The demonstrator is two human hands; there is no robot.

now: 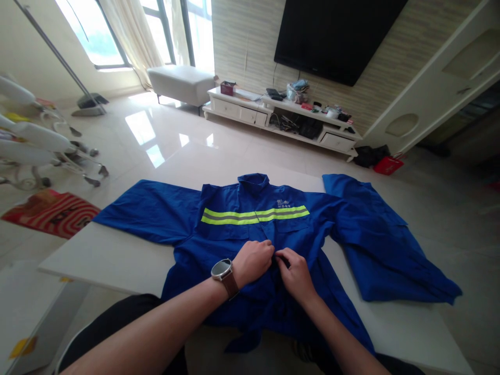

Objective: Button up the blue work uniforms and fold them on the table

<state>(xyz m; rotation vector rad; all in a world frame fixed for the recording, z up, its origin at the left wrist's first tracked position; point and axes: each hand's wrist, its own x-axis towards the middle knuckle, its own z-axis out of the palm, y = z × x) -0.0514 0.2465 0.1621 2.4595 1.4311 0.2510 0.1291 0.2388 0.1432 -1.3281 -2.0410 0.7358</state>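
At the near edge, the person's dark-clothed legs (128,317) sat under the table, with both bare forearms reaching forward. The left hand (255,260), a round watch (222,268) with a brown strap on its wrist, was curled closed on the front opening of a blue jacket (230,247). Just beside it, the right hand (295,273) pinched the same opening between thumb and fingers.

The jacket lay face up on a white table (105,260), its hem drooping over the near side, one sleeve stretched out to the left. Above the hands, a yellow-green reflective band (242,217) crossed the chest, with white lettering (283,203) above it and the collar (253,182) at the far end. On the right lay more blue cloth (383,250); where the jacket's other sleeve met it was hard to tell.

Past the table's left edge stood a red patterned bag (50,213), and beyond it white furniture on castors (42,138). Farther off were a low white cabinet (242,112) bearing small items, a red bag (388,165) near its right end, a pale bench (179,86), and a television (332,39) on the wall.
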